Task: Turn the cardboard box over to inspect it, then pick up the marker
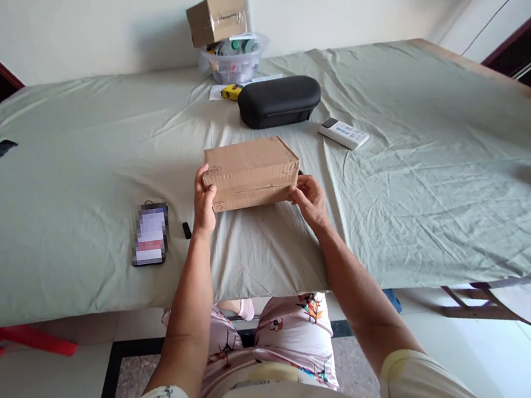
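Note:
A brown cardboard box [250, 161] is between my two hands near the front middle of the table. My left hand [204, 203] grips its left end, thumb on the near face and fingers at the upper left corner. At the lower right corner, my right hand [309, 199] has its fingers closed against the box, thumb on the near side. A small dark piece shows just behind the right fingers; what it is I cannot make out. Beside my left wrist lies a small black stick-like object [187, 230]. Further left is a phone [150, 234] with a blurred screen.
Beyond the box sits a black hard case [279, 102], with a white device [343, 133] to its right. A yellow item [232, 92] lies behind the case. Against the wall, a plastic basket [237, 70] carries another cardboard box [218, 19]. A greenish cloth [74, 183] covers the table.

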Available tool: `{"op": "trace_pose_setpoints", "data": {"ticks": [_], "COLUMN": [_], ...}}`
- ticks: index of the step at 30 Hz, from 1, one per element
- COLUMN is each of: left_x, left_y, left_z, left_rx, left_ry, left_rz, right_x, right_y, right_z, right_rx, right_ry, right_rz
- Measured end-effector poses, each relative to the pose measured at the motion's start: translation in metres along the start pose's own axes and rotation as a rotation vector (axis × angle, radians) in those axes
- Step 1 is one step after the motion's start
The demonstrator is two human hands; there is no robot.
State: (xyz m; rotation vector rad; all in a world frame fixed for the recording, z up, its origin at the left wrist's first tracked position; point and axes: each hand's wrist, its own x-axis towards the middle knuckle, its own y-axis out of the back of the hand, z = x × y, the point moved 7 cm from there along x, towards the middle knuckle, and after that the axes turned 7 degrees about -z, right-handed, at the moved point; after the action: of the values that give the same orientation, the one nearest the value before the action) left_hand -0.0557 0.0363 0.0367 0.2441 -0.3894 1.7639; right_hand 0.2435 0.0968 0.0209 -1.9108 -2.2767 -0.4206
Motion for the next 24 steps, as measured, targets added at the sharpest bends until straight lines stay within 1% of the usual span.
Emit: {"op": "trace_pose_setpoints", "data": {"ticks": [4,9,12,15,18,21,24], "left_x": [-0.002,-0.005,-0.008,-0.009,-0.008,-0.006,-0.006], "left_y": [-0.004,-0.011,-0.015,-0.017,-0.019,-0.02,-0.02], "left_z": [0.006,0.012,0.015,0.015,0.014,0.01,0.004], "left_rx": [0.017,0.046,0.096,0.145,0.163,0.128,0.092], "left_ry": [-0.03,-0.043,-0.053,-0.059,-0.065,-0.061,-0.073], "left_rz": [0.009,0.007,0.032,0.05,0.033,0.014,-0.005], "right_x": [-0.001,-0.002,-0.001,-0.002,-0.003,-0.002,0.001], "right_y": [0.003,0.011,0.014,0.015,0.017,0.028,0.045], "right_z": [-0.004,-0.011,-0.011,-0.009,-0.01,-0.007,0.0], "right_rx": [-0.105,-0.235,-0.282,-0.307,-0.333,-0.422,-0.561], "right_ry": [-0.034,-0.008,-0.011,-0.024,-0.024,-0.043,-0.073], "right_rz": [-0.023,0.052,0.105,0.123,0.131,0.183,0.292]}}
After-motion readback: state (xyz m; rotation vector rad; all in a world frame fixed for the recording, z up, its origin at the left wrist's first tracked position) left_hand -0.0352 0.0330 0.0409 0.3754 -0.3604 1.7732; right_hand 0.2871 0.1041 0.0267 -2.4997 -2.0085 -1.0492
